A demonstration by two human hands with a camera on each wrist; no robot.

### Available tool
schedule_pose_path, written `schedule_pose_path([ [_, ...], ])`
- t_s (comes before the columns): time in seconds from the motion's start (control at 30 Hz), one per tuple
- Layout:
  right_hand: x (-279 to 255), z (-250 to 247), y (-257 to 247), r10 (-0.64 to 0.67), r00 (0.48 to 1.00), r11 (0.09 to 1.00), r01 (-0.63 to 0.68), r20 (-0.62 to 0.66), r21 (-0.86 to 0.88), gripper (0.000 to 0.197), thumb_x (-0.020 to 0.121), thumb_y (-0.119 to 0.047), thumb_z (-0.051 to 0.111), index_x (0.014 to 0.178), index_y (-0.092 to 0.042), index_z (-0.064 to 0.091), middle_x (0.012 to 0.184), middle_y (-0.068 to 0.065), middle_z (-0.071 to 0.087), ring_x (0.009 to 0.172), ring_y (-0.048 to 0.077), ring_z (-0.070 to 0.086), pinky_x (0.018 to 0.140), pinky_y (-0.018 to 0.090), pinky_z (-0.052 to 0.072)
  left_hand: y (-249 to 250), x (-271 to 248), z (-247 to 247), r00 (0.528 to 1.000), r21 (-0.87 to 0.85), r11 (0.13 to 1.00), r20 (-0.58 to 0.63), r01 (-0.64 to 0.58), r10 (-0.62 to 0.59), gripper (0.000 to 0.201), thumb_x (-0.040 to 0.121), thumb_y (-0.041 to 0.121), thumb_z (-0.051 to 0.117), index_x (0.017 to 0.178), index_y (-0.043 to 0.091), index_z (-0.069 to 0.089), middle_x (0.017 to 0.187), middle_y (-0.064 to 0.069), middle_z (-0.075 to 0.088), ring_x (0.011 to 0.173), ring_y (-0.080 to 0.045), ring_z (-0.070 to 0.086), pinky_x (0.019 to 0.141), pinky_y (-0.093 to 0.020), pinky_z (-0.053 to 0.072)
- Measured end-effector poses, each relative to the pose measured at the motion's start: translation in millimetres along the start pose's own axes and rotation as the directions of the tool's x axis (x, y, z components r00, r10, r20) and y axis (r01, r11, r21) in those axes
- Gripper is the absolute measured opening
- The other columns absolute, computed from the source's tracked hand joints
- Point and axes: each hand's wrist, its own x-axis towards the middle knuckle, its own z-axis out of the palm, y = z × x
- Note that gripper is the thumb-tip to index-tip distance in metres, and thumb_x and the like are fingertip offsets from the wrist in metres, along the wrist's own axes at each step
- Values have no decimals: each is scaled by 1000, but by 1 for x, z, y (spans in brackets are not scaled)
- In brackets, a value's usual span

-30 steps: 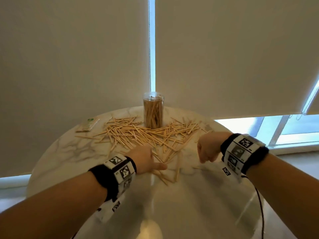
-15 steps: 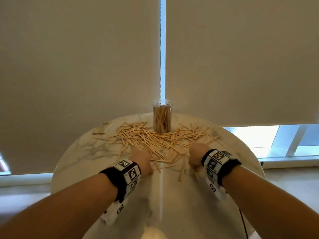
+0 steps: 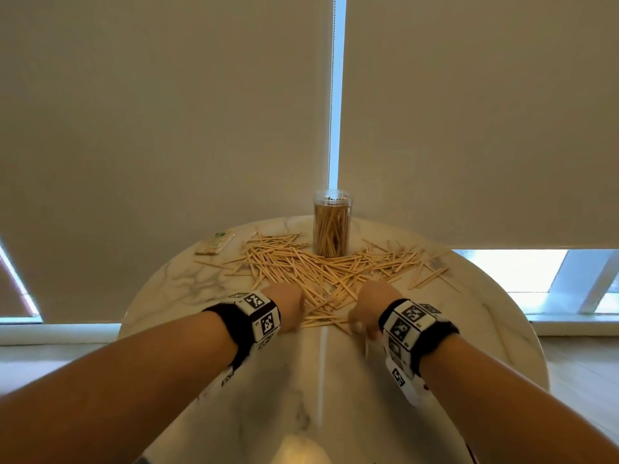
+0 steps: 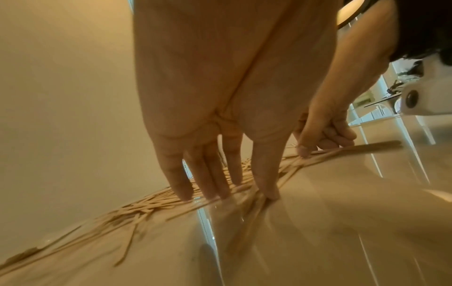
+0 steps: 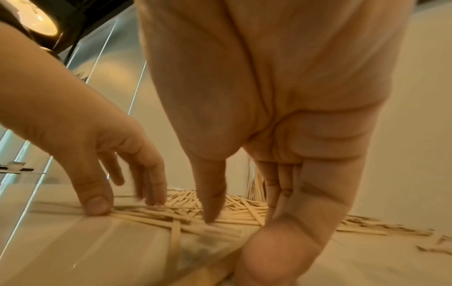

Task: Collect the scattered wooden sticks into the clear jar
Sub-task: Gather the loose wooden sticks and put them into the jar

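Observation:
A clear jar (image 3: 331,226), packed with upright sticks, stands at the far side of the round marble table (image 3: 318,380). Loose wooden sticks (image 3: 321,271) lie in a wide pile in front of it. My left hand (image 3: 289,308) sits at the pile's near edge. Its straight fingers (image 4: 181,185) and thumb press on the sticks (image 4: 146,209). My right hand (image 3: 370,308) is just to the right of it. The right hand (image 4: 315,149) has its fingers curled and its thumb down on a few sticks (image 5: 171,212), seeming to pinch them. Its fingertips are partly hidden.
A small flat packet (image 3: 214,244) lies at the back left of the table. Closed roller blinds hang right behind the jar. The near half of the tabletop is bare marble, and the table's rim (image 3: 532,346) curves off at the right.
Both hands have moved forward and closer together onto the near edge of the pile. The right hand has come down from a raised fist to the sticks.

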Motion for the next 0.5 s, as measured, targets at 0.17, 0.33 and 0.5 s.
schedule_pose_path([
  [0.17, 0, -1, -5, -40, 998, 998, 42, 47, -51, 41, 89, -48, 69, 94, -7, 65, 111, 7, 71, 103, 23, 66, 86, 31, 51, 4, -1, 1, 998, 58, 997, 36, -47, 45, 28, 95, 23, 64, 118, 7, 69, 120, -11, 67, 108, -28, 64, 88, -34, 52],
  [0.33, -11, -1, -1, -78, 997, 996, 78, -3, -39, 26, 96, -27, 62, 113, -7, 64, 117, 12, 68, 110, 27, 65, 89, 32, 51, 7, -6, 4, 998, 80, 994, 12, -68, 67, 27, 97, 20, 57, 120, 6, 64, 122, -12, 64, 108, -29, 62, 87, -34, 51],
  [0.5, -17, 3, -9, -74, 997, 995, 75, 18, -65, 32, 97, -29, 61, 115, -3, 68, 112, 11, 71, 106, 26, 67, 82, 29, 50, 17, -16, 8, 999, 168, 985, 23, -32, 28, 35, 103, 9, 45, 136, 0, 50, 136, -18, 54, 124, -34, 55, 96, -37, 46],
])
